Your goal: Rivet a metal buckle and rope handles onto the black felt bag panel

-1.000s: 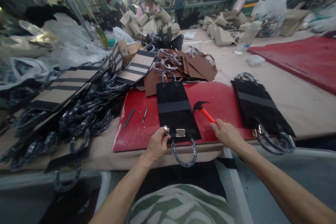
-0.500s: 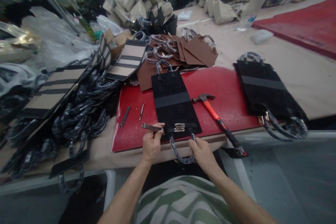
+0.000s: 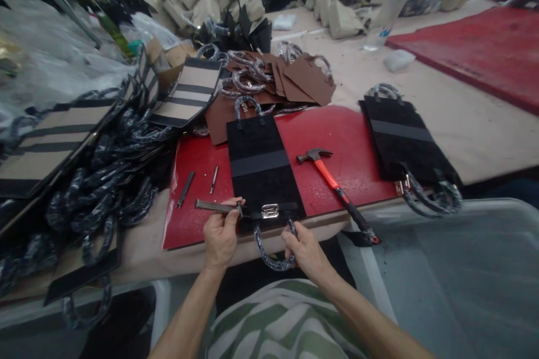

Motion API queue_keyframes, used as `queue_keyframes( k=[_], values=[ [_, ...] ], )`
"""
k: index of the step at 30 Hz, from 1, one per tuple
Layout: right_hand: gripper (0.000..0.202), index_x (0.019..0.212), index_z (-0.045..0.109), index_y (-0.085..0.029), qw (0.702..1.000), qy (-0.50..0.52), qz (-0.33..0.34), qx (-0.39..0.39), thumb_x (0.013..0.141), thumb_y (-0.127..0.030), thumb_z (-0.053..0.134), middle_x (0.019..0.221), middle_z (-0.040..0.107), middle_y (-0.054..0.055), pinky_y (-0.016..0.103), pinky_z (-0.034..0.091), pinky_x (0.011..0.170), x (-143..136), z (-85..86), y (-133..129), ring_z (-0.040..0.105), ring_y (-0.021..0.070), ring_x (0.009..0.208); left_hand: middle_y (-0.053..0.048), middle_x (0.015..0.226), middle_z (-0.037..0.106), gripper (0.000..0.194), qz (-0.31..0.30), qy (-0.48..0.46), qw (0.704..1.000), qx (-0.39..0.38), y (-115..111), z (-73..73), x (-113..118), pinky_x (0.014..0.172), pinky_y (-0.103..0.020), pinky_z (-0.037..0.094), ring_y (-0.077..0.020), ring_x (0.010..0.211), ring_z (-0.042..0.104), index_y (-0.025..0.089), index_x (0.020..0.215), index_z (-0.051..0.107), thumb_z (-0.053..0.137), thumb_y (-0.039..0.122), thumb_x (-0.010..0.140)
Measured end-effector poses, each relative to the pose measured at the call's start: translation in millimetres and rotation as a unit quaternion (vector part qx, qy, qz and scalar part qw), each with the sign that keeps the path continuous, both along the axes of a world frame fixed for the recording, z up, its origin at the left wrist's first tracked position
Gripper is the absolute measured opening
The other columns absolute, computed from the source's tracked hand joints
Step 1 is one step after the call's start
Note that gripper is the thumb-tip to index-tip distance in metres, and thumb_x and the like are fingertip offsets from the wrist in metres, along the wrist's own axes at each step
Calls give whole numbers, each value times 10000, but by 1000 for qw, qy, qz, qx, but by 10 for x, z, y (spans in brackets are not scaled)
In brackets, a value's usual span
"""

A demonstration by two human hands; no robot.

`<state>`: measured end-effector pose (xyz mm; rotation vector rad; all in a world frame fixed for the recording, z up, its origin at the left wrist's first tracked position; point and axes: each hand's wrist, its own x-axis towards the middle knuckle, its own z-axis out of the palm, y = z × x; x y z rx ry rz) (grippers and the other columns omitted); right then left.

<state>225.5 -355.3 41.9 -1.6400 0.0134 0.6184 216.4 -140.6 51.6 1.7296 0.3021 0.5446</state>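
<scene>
A black bag panel [image 3: 264, 166] with a grey stripe lies on the red board [image 3: 345, 134], a silver metal clasp [image 3: 270, 211] near its front edge. Between the thumb and fingers of my left hand [image 3: 222, 235] is a slim metal bar-like tool [image 3: 215, 207], its end beside the panel's front left corner. My right hand [image 3: 304, 244] is closed around the right side of the plastic-wrapped handle [image 3: 267, 262], which hangs over the board's front edge. Right of the panel rests a claw hammer [image 3: 326, 171] with an orange and black grip.
Two small metal tools, a flat bar [image 3: 186, 189] and a thin rod [image 3: 214, 179], lie on the board's left. Striped bag panels [image 3: 59, 134] are heaped at left, brown panels [image 3: 305, 81] behind. Another black panel [image 3: 406, 137] lies right. Grey bins [image 3: 463, 269] stand below the table.
The view has shifted, so the whole scene sits further left. The metal tool in my left hand lies more sideways, showing more of its length. My right hand still grips the handle.
</scene>
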Motion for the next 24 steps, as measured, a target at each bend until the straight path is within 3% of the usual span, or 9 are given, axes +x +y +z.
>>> queue_keyframes(
  k=[5,7,10,14,18,21,24],
  values=[
    [307,939,598,-187,992,28,-86,91,771,-421,706,695,643,-9,228,454,551,-31,-49,29,609,148,628,-92,1117,727,185,-62,-19,997,47,-285,187,192,1001,-383,525,-216,1084,679,176,1016,683,585,310,935],
    [388,910,589,-182,975,69,-151,147,695,-440,782,737,658,5,226,461,542,-30,-29,45,630,157,652,-87,1109,730,178,-79,-2,996,51,-390,178,278,971,-365,535,-210,1062,681,179,1013,684,580,292,924],
    [448,829,556,-178,951,115,-213,190,673,-521,797,708,644,-4,212,423,462,-26,45,72,585,121,513,-79,1093,733,191,-103,35,993,39,-466,104,332,876,-330,563,-199,991,694,183,1026,686,578,291,911],
    [461,837,526,-185,952,106,-198,207,711,-547,781,627,616,-28,198,397,415,-24,147,93,531,99,405,-78,1092,724,208,-112,53,992,13,-428,58,314,859,-313,557,-198,996,688,182,1039,678,574,319,922],
    [516,995,528,-204,944,138,-172,244,712,-545,790,620,608,-48,228,476,447,26,182,62,558,125,450,-84,1059,731,205,-117,47,992,-17,-370,90,319,909,-334,537,-206,1010,688,170,1016,665,585,334,923],
    [535,977,540,-198,954,152,-149,213,740,-639,728,628,634,-16,233,456,424,111,182,5,586,151,463,-91,1057,733,207,-123,53,991,-18,-353,105,332,894,-336,540,-212,1007,691,167,1012,669,596,337,919],
    [493,915,577,-182,970,118,-134,167,725,-608,736,665,668,16,226,421,410,198,200,-47,616,171,490,-93,1058,733,212,-129,56,990,-20,-338,117,343,892,-335,542,-215,1011,690,166,1010,678,604,342,917]
  ],
)
